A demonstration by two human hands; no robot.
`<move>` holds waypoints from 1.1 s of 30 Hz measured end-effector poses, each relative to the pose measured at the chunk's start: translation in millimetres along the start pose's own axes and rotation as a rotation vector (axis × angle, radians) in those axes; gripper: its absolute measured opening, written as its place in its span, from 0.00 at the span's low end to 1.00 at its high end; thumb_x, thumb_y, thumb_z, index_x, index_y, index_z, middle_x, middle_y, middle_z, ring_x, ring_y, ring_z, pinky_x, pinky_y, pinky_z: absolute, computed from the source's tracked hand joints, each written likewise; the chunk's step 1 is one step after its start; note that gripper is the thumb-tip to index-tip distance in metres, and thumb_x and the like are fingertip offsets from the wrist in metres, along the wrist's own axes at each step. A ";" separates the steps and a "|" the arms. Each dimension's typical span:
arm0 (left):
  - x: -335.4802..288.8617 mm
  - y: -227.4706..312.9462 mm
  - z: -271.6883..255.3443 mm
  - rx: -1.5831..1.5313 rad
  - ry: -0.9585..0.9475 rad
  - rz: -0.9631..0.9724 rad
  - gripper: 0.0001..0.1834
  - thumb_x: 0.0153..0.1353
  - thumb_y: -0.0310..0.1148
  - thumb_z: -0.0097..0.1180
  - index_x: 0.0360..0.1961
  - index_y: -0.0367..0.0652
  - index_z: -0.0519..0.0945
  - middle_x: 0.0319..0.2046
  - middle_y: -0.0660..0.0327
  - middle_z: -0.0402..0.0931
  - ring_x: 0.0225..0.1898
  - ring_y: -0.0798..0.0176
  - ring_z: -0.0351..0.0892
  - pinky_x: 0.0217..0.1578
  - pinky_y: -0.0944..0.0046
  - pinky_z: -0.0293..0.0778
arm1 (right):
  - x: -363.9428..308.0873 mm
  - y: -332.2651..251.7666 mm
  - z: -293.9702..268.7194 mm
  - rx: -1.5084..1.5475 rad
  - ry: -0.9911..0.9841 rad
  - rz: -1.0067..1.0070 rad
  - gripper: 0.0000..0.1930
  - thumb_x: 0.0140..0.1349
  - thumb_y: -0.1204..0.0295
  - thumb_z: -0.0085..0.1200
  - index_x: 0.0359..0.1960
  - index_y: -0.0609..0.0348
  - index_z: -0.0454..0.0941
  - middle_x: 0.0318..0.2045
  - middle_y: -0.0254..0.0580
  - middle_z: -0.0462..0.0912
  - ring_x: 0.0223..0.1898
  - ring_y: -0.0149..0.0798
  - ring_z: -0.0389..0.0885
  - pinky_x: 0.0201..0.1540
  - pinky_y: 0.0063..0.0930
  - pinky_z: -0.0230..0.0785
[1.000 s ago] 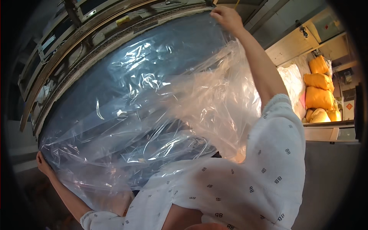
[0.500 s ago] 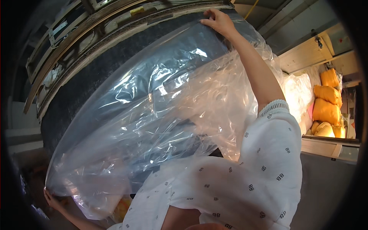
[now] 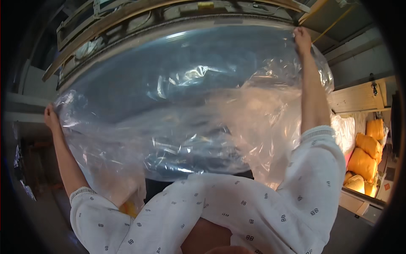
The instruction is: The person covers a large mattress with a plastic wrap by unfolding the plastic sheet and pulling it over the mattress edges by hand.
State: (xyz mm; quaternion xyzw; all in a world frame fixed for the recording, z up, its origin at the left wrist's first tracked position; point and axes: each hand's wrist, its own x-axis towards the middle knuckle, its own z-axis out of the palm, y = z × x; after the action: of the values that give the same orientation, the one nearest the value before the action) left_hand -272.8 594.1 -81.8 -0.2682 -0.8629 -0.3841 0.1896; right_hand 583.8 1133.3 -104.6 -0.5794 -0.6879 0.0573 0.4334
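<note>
Both hands were stretched way out to the sides, each one on a big clear plastic sheet. The left hand was mostly closed, fingers curled onto the sheet's left edge. The right hand was up at the far right corner, also curled nearly into a fist with the plastic at its fingertips. Couldn't really make out the thumbs, so don't ask me about the exact pinch.

The sheet lay spread between the arms over a dark surface, pretty smooth toward the far side and all crinkled and shiny nearer the body. The right forearm crossed in front of its right part, and the white patterned shirt blocked the near edge.

Just past the sheet's far edge there was a long pale ledge, with a wooden bar beyond it and a small yellow thing. Off to the right, well apart, orange bundles sat stacked beside some whitish plastic.
</note>
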 end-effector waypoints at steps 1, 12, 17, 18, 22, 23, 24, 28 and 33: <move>9.5 -27.7 10.1 0.176 0.000 -0.013 0.20 0.56 0.46 0.53 0.38 0.39 0.80 0.38 0.61 0.79 0.41 0.66 0.75 0.44 0.69 0.66 | -6.3 -7.4 15.0 0.344 0.014 0.036 0.12 0.56 0.65 0.54 0.35 0.60 0.78 0.28 0.33 0.77 0.29 0.28 0.72 0.38 0.21 0.64; 59.0 5.2 94.3 -0.290 -0.172 -0.212 0.21 0.54 0.44 0.58 0.43 0.40 0.80 0.41 0.62 0.78 0.43 0.70 0.74 0.45 0.73 0.65 | 18.4 -8.4 6.4 0.388 -0.063 0.095 0.13 0.53 0.63 0.58 0.32 0.61 0.79 0.27 0.29 0.77 0.31 0.23 0.69 0.36 0.18 0.61; 69.5 -6.1 99.3 -0.204 -0.131 -0.149 0.20 0.52 0.45 0.58 0.40 0.40 0.81 0.37 0.63 0.78 0.38 0.70 0.73 0.42 0.72 0.66 | 25.8 -13.8 8.5 0.206 -0.005 0.037 0.16 0.49 0.60 0.60 0.30 0.62 0.78 0.29 0.37 0.75 0.32 0.31 0.71 0.37 0.23 0.63; 72.3 -7.2 97.9 -0.138 -0.114 -0.100 0.20 0.52 0.45 0.58 0.38 0.40 0.81 0.35 0.64 0.78 0.35 0.70 0.73 0.40 0.71 0.67 | 27.4 -13.7 10.5 0.067 0.051 -0.052 0.17 0.48 0.60 0.60 0.29 0.63 0.76 0.32 0.42 0.73 0.33 0.36 0.71 0.39 0.26 0.63; 67.7 2.5 101.9 0.061 -0.105 -0.138 0.18 0.53 0.44 0.56 0.32 0.37 0.80 0.29 0.64 0.75 0.27 0.69 0.70 0.31 0.71 0.66 | 28.0 -7.8 12.6 -0.047 0.179 0.013 0.18 0.46 0.60 0.60 0.27 0.64 0.72 0.36 0.50 0.69 0.38 0.43 0.68 0.43 0.31 0.62; 59.0 15.4 109.2 -0.208 -0.102 -0.251 0.17 0.54 0.42 0.53 0.31 0.37 0.79 0.29 0.63 0.74 0.25 0.69 0.68 0.28 0.71 0.65 | 28.2 -3.7 9.9 -0.038 0.188 0.014 0.19 0.47 0.60 0.59 0.27 0.64 0.70 0.38 0.52 0.68 0.39 0.44 0.66 0.45 0.32 0.61; 52.7 20.6 106.2 -0.467 -0.090 -0.366 0.16 0.56 0.41 0.50 0.29 0.37 0.78 0.29 0.63 0.73 0.23 0.69 0.67 0.25 0.72 0.63 | 29.8 -0.2 11.0 -0.017 0.189 0.014 0.19 0.48 0.59 0.58 0.27 0.64 0.69 0.39 0.53 0.67 0.40 0.45 0.65 0.47 0.33 0.59; 69.0 -12.2 90.9 -0.529 -0.119 -0.461 0.15 0.58 0.39 0.44 0.30 0.38 0.76 0.30 0.62 0.73 0.23 0.69 0.68 0.22 0.73 0.62 | 43.5 10.6 18.0 0.101 0.166 0.024 0.20 0.49 0.57 0.56 0.27 0.66 0.69 0.37 0.54 0.67 0.40 0.47 0.65 0.49 0.34 0.57; 76.3 -7.6 97.8 -0.598 -0.046 -0.475 0.14 0.59 0.37 0.41 0.35 0.40 0.75 0.29 0.63 0.73 0.23 0.70 0.68 0.19 0.74 0.60 | 46.1 11.8 11.4 0.148 0.188 -0.017 0.22 0.56 0.55 0.47 0.31 0.68 0.74 0.40 0.62 0.73 0.43 0.53 0.68 0.48 0.39 0.58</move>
State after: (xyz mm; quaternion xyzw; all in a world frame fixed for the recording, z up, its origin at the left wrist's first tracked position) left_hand -349.1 688.8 -107.3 -0.1128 -0.7548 -0.6461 -0.0106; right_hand 587.3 1180.9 -94.0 -0.5429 -0.6428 0.0495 0.5381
